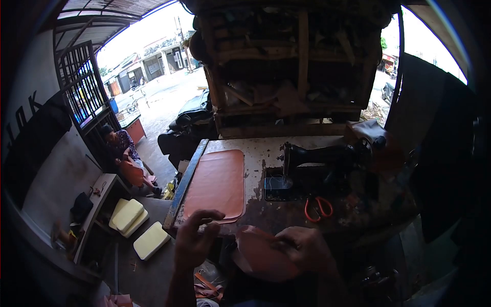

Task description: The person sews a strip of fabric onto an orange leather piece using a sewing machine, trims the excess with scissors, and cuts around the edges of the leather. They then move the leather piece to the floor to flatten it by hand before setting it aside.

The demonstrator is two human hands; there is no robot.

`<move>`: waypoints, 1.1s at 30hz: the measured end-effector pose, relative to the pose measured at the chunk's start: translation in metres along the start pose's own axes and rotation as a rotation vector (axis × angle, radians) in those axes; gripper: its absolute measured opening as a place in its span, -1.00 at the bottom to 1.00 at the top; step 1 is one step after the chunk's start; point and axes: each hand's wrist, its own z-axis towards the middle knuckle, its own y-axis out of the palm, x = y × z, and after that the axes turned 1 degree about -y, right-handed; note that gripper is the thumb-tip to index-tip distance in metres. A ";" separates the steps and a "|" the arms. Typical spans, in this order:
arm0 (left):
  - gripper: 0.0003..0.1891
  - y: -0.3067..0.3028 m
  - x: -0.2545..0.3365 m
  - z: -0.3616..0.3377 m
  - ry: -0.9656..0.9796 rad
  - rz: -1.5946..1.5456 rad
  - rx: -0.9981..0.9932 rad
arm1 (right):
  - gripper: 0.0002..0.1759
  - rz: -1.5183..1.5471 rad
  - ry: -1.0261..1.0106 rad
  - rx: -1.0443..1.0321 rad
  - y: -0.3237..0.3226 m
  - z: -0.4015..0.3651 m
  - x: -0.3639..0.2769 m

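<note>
One sewing machine (pixel 317 163) and one pair of scissors (pixel 318 207) sit centre right. Three foam pads (pixel 152 240) lie lower left, one hand-held leather piece (pixel 261 256) bottom centre.

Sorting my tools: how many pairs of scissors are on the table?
1: orange-handled scissors on the table, before the sewing machine, beyond the right hand. Dark clutter may hide more.

I see a black sewing machine (pixel 317 158) at centre, orange scissors (pixel 318 207) just below it, and yellow foam pads (pixel 138 225) at lower left.

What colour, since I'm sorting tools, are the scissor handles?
Orange; the head view shows the scissors by the sewing machine.
</note>
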 end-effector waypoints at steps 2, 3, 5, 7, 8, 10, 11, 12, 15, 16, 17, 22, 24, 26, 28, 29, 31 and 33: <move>-0.23 0.010 0.017 0.006 0.058 0.177 -0.367 | -0.85 -0.052 -0.070 -0.026 0.003 0.005 -0.008; -0.33 0.021 0.021 0.006 0.123 0.205 -0.354 | -0.85 -0.069 -0.085 -0.035 0.004 0.007 -0.010; -0.57 0.018 0.008 0.009 -0.257 0.223 -0.420 | -0.86 -0.095 -0.104 -0.035 0.000 0.011 -0.012; -0.69 0.016 0.003 0.005 -0.222 0.130 -0.273 | -0.86 -0.110 -0.075 -0.044 -0.006 0.009 -0.011; -0.81 0.013 0.001 0.005 -0.199 0.041 -0.123 | -0.86 -0.113 -0.069 -0.035 -0.010 0.008 -0.006; -0.81 -0.003 0.000 0.007 -0.211 -0.013 -0.062 | -0.85 -0.011 -0.001 -0.008 -0.020 0.002 0.009; -0.81 -0.012 -0.001 0.007 -0.222 -0.065 0.010 | -0.85 -0.012 -0.003 -0.011 -0.025 -0.001 0.011; -0.80 -0.019 -0.007 0.006 -0.223 -0.060 0.045 | -0.84 0.041 0.102 -0.006 -0.028 -0.005 0.012; -0.81 -0.025 -0.015 0.004 -0.245 -0.089 0.063 | -0.83 0.115 0.195 -0.007 -0.023 -0.007 0.017; -0.81 -0.026 -0.015 0.003 -0.247 -0.087 0.060 | -0.82 0.135 0.184 -0.008 -0.020 -0.008 0.019; -0.81 -0.027 -0.014 0.003 -0.252 -0.101 0.049 | -0.82 0.138 0.189 -0.004 -0.017 -0.007 0.021; -0.79 -0.029 -0.002 0.001 -0.203 0.024 0.039 | -0.79 0.306 0.190 0.094 -0.015 0.007 0.019; -0.77 -0.035 -0.005 -0.004 -0.251 -0.002 0.077 | -0.79 0.323 0.189 0.094 -0.014 0.008 0.017; -0.76 -0.036 -0.001 -0.014 -0.230 0.011 0.080 | -0.78 0.339 0.185 0.085 -0.012 0.005 0.009; -0.72 -0.033 0.012 -0.028 -0.142 0.131 0.069 | -0.76 0.336 0.128 0.088 -0.007 -0.001 -0.007; -0.72 -0.031 0.018 -0.037 -0.149 0.128 0.069 | -0.76 0.334 0.134 0.084 -0.002 -0.005 -0.013; -0.67 -0.027 0.027 -0.053 0.085 0.401 -0.030 | -0.75 0.247 -0.145 -0.083 0.012 -0.017 -0.025; -0.66 -0.029 0.032 -0.069 0.070 0.436 -0.118 | -0.76 0.278 -0.129 -0.188 0.018 -0.027 -0.031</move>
